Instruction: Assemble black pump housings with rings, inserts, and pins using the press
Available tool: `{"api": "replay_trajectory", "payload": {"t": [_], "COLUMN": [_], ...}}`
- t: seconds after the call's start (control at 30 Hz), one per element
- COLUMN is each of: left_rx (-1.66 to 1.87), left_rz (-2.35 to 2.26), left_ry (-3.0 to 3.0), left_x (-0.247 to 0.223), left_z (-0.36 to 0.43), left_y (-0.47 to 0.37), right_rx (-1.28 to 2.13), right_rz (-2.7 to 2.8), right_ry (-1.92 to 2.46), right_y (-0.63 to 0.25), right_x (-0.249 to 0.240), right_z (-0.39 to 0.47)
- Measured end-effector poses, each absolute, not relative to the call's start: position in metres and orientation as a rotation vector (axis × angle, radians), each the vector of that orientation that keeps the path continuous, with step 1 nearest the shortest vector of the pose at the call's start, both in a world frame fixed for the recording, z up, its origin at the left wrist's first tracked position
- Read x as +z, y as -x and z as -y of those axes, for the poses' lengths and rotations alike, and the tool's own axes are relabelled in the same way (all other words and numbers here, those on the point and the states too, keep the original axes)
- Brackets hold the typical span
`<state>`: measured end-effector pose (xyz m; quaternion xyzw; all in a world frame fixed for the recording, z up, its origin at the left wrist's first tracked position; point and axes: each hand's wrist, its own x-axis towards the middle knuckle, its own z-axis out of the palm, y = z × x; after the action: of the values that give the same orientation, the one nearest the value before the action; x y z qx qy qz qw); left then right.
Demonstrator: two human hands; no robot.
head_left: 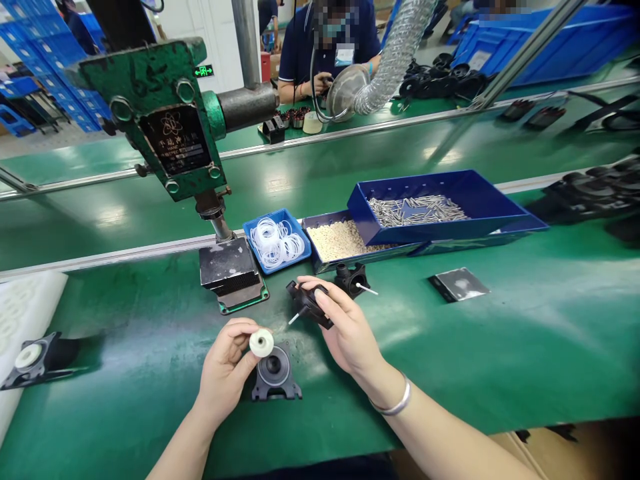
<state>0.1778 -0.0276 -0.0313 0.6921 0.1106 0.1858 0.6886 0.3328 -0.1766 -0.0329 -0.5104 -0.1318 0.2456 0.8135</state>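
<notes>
My left hand (231, 360) pinches a round cream-coloured part (261, 343) with a small dark hole at its centre. Just beneath that part, a black housing (274, 375) with a round opening lies on the green table (350, 400). My right hand (345, 327) holds a black part (311, 303), from which a thin pale pin (296, 318) points down and left. Behind my right hand, another black housing (350, 279) rests on the table with a pale pin (367, 289) sticking out.
A green press (155, 120) stands over a black block (229, 265). Beyond my hands are a blue tray (277, 240) of clear rings, a bin (330, 241) of beige pieces and a bin (425, 233) of metal pins. A flat block (460, 285) lies right. A person (330, 53) sits opposite.
</notes>
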Motion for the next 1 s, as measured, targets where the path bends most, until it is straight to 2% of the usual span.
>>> {"api": "replay_trajectory", "payload": {"t": [0.23,0.5,0.73,0.87,1.0], "left_rx": [0.45,0.466,0.491,0.489,0.548], "left_rz": [-0.346,-0.633,-0.752,-0.76,-0.668], "left_ry": [-1.446,-0.808,-0.586,-0.595,-0.917], "left_x": [-0.033,-0.031,-0.03,-0.03,-0.032], "left_z": [0.028,0.019,0.016,0.016,0.018], "left_y": [-0.178,-0.183,-0.184,-0.185,-0.181], "right_rx": [0.502,0.46,0.447,0.434,0.336], "right_rz": [0.363,0.479,0.537,0.554,0.62], "right_ry": [1.239,1.474,1.557,1.6,1.673], "right_y": [-0.331,-0.328,-0.326,-0.326,-0.328], "right_x": [-0.049,-0.06,-0.064,-0.065,-0.065], "right_z": [0.175,0.174,0.173,0.171,0.17]}}
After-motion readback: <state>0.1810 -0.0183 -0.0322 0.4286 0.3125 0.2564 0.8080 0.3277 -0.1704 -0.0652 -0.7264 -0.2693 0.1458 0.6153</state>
